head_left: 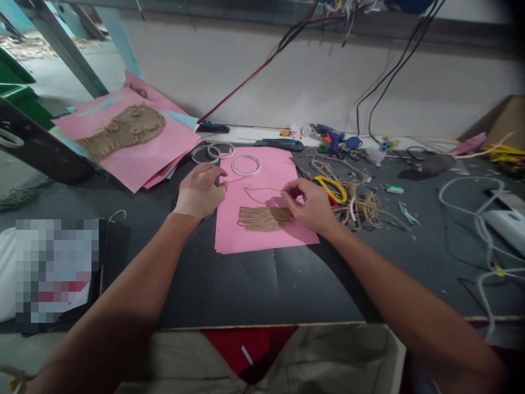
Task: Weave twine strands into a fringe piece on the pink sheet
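Note:
My right hand (309, 205) pinches a thin brown twine (264, 189) between thumb and fingertips, and the strand curves leftward over the pink paper (268, 169). Just below those fingers, a patch of twine (264, 219) lies on the paper in close horizontal rows; its right end is partly covered by my hand. My left hand (200, 190) hovers at the paper's left edge with fingers loosely curled and a gap between thumb and index finger; nothing is visibly held. A pale tan band wraps its palm. One white ring (246, 164) rests on the paper.
More white rings (220, 150) lie beyond my left hand. Yellow-handled scissors (334, 187) and tangled twine (365, 208) sit right of the paper. A box cutter (281, 144) and blue glue gun (332, 137) are at the back. Stacked pink sheets (123, 169) bear a twine shape.

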The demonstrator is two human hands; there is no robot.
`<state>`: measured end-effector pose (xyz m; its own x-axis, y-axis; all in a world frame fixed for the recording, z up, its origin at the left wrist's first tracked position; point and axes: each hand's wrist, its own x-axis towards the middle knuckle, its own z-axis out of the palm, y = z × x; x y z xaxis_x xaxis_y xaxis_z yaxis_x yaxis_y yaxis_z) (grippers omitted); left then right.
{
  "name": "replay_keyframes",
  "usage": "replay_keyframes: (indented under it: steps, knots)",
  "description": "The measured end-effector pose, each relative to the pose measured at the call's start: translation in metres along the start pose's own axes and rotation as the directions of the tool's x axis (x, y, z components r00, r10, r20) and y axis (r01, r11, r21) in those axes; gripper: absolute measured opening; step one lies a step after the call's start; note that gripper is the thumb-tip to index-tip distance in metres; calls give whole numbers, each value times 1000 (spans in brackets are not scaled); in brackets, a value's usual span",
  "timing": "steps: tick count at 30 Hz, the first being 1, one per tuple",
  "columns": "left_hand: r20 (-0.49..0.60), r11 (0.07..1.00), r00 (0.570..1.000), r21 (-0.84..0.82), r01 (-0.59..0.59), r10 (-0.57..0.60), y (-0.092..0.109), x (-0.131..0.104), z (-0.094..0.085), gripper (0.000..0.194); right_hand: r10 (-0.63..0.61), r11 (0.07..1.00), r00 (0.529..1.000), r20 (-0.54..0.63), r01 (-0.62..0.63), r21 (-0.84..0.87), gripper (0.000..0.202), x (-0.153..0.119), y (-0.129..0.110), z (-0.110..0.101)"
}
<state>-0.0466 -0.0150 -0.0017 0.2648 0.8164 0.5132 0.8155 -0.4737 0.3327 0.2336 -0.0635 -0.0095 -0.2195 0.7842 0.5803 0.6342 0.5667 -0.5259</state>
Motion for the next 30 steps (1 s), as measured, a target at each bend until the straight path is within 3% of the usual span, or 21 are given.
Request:
replay_keyframes:
  steps: [3,6,15,22,26,30]
  knots:
    - [82,978,978,-101,-181,189,9,-3,6,19,-9,1000,1000,16,9,24,3,0,-1,0]
    - [143,958,952,-138,-251,270,14,-5,15,19,-27,998,999,39,25,51,3,-1,-2,1]
    - [203,940,933,-235,-250,298,13,-3,3,9,10,999,998,69,-13,38,9,0,11,-3]
    - [267,944,928,-270,-189,262,11,-2,0,6,-19,999,971,237,9,43,12,5,19,-14]
    - [279,943,928,-288,-166,248,12,-1,0,7,-63,998,960,274,65,2,7,7,22,-17]
    - [310,926,895,-303,-226,320,14,0,-3,11,-113,993,943,313,122,-9,11,6,26,-17]
